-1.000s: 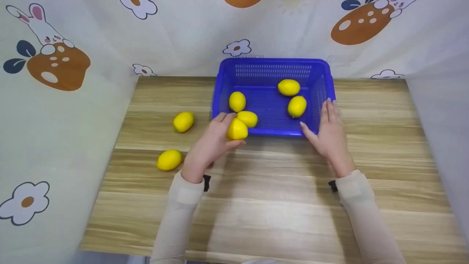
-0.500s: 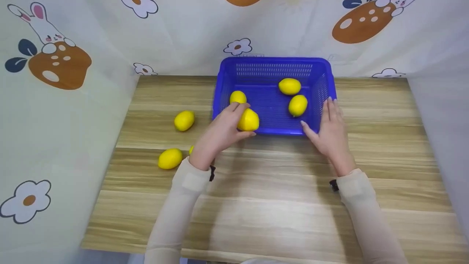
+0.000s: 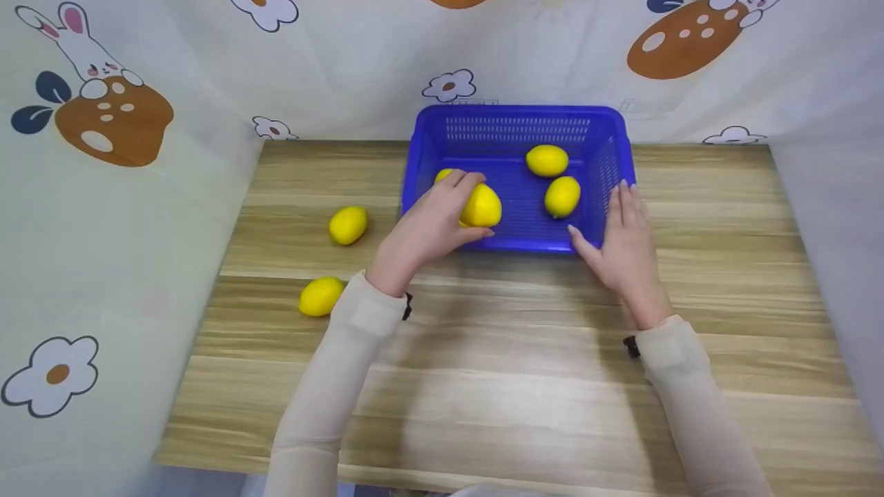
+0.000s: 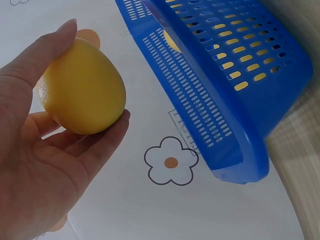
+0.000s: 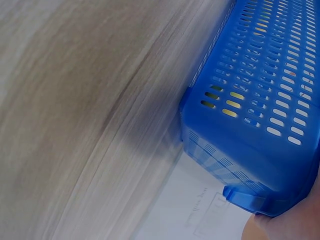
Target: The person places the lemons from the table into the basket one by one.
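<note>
My left hand (image 3: 435, 217) holds a yellow lemon (image 3: 481, 206) above the front left part of a blue plastic basket (image 3: 518, 247). In the left wrist view, the thumb and fingers curl round this lemon (image 4: 85, 87), apart from the basket wall (image 4: 210, 90). With fingers straight, my right hand (image 3: 625, 245) rests against the basket's right rim, its thumb at the front right corner. Inside the basket, two lemons (image 3: 563, 197) lie at the right. Another lemon (image 3: 444, 176) at the left is mostly hidden behind my left hand.
Left of the basket, two lemons lie on the wooden table: a farther lemon (image 3: 348, 225) and a nearer lemon (image 3: 321, 297) beside my left sleeve (image 3: 359, 317). Behind the basket hangs a patterned white cloth (image 3: 359, 69).
My left hand has carried the lemon forward and to the right, from the basket's front rim to over its inside. The right hand stays at the rim.
</note>
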Motion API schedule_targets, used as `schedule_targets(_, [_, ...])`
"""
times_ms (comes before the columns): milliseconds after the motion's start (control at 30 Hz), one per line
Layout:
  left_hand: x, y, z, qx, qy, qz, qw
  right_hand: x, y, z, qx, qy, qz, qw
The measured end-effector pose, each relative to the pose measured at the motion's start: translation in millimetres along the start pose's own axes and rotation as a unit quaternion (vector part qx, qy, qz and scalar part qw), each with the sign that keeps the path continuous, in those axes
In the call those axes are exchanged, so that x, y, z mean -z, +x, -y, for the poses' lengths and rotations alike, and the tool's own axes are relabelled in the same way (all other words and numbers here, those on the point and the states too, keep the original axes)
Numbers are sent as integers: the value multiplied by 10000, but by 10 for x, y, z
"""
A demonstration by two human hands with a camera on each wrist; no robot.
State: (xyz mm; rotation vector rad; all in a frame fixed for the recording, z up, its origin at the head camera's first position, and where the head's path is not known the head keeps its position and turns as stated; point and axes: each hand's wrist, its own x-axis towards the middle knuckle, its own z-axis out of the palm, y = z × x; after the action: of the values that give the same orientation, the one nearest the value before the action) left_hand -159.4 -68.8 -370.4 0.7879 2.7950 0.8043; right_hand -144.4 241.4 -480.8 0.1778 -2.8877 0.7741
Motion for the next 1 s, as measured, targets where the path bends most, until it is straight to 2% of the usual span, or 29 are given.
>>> schedule_targets(367, [31,236,-56,191,141,244,9994,-6,5,-14,57,-15,-19,10000])
schedule_targets(700, [67,454,-92,258,155,305,9991,6,5,-2,-37,-12,122,9999])
schedule_targets(1000, [68,627,-146,450,291,537,9971,18,-4,11,-56,-3,163,9999])
